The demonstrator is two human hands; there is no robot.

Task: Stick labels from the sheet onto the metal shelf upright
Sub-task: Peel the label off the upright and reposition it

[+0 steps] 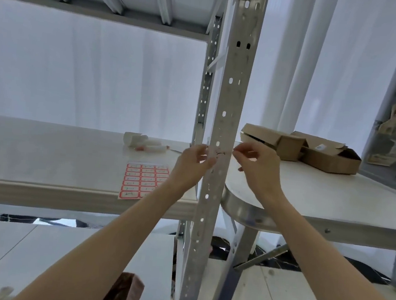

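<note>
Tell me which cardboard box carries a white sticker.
The right box, farther from the upright: a white sticker sits on its top flap. The left box is plain brown.

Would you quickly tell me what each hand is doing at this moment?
Left hand: pinching the left end of the label at the upright.
Right hand: pinching its right end.

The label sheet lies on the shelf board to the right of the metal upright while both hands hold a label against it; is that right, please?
Not quite: the head view shows the label sheet left of the metal upright. The left hand and right hand do hold a label against it.
</note>
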